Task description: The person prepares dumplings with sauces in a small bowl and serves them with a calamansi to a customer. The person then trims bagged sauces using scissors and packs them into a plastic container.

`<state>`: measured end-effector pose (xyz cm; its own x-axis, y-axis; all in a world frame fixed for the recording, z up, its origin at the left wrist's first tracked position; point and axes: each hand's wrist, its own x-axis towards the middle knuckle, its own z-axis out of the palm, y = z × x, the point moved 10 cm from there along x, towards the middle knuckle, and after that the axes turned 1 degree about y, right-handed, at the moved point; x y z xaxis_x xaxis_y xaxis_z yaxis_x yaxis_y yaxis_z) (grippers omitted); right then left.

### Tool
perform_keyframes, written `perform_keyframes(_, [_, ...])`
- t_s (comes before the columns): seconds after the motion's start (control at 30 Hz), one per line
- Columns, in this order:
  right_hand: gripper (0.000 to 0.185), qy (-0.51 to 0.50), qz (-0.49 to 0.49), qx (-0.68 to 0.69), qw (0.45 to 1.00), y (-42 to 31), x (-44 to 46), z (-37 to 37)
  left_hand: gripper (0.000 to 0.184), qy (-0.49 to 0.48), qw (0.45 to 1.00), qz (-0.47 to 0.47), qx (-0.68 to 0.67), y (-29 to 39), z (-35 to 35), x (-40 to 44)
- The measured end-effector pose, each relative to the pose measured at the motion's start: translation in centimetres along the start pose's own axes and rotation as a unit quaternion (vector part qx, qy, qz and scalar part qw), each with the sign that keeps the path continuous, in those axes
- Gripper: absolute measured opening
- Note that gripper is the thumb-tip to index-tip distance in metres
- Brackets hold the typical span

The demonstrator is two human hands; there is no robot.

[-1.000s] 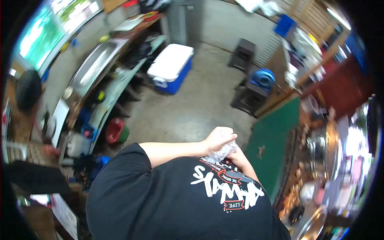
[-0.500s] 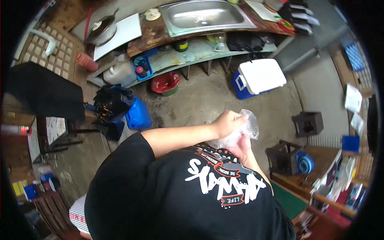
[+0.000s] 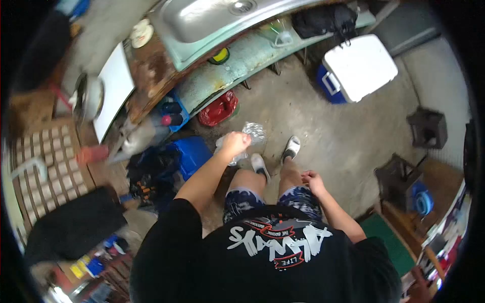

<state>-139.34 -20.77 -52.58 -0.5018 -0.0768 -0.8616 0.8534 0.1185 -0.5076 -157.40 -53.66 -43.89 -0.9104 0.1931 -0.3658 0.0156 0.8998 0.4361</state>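
Note:
My left hand (image 3: 236,143) is closed around a crumpled clear plastic bag (image 3: 254,132), which sticks out beyond the fingers and hangs down over the floor. Below that hand lie a red basin (image 3: 218,108) and a blue container (image 3: 191,155). My right hand (image 3: 314,183) is beside my right knee, its fingers loosely bent and partly apart, with nothing visible in them. My two feet in light shoes (image 3: 291,147) stand on the concrete floor between the hands.
A steel sink (image 3: 197,20) is set in the counter at the top, above a pale green shelf (image 3: 242,65). A white-lidded blue cooler (image 3: 359,68) stands at upper right. Dark stools (image 3: 427,127) are at right, near a green surface (image 3: 386,242). Black cloth (image 3: 76,227) lies at left.
My hands have moved apart. The left has carried the plastic bag leftward, and the right has let go and dropped to my knee. The view has shifted, now showing my legs and feet.

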Motion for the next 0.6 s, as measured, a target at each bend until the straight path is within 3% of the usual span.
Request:
perform_keyframes(0.1, [0.014, 0.067, -0.039, -0.089, 0.993, 5.0, 1.6, 0.8, 0.030, -0.079, 0.977, -0.082, 0.178, -10.4, 6.2, 6.5])
perform_keyframes(0.2, [0.011, 0.166, -0.084, -0.248, 0.951, 3.7, 0.6, 1.7, 0.032, -0.133, 0.956, -0.141, 0.222, -19.0, 9.6, 13.1])
perform_keyframes(0.27, [0.014, 0.217, -0.024, -0.244, 0.945, 3.1, 0.4, 1.8, 0.033, -0.119, 0.948, -0.179, 0.237, -27.2, 13.4, 16.9])
perform_keyframes(0.4, [0.009, 0.317, 0.044, -0.237, 0.917, 4.6, 1.4, 1.2, 0.037, -0.139, 0.933, -0.214, 0.255, -36.5, 17.5, 22.4])
perform_keyframes(0.47, [0.008, 0.349, 0.052, -0.218, 0.910, 5.0, 1.9, 0.7, 0.041, -0.146, 0.933, -0.202, 0.259, -40.8, 21.2, 24.7])
perform_keyframes(0.57, [0.006, 0.398, 0.017, -0.177, 0.900, 6.4, 2.5, -0.1, 0.044, -0.042, 0.965, -0.206, 0.160, -44.8, 24.2, 27.8])
perform_keyframes(0.6, [0.004, 0.397, 0.021, -0.120, 0.910, 6.5, 2.8, -0.1, 0.045, -0.060, 0.964, -0.216, 0.140, -44.0, 24.6, 28.5])
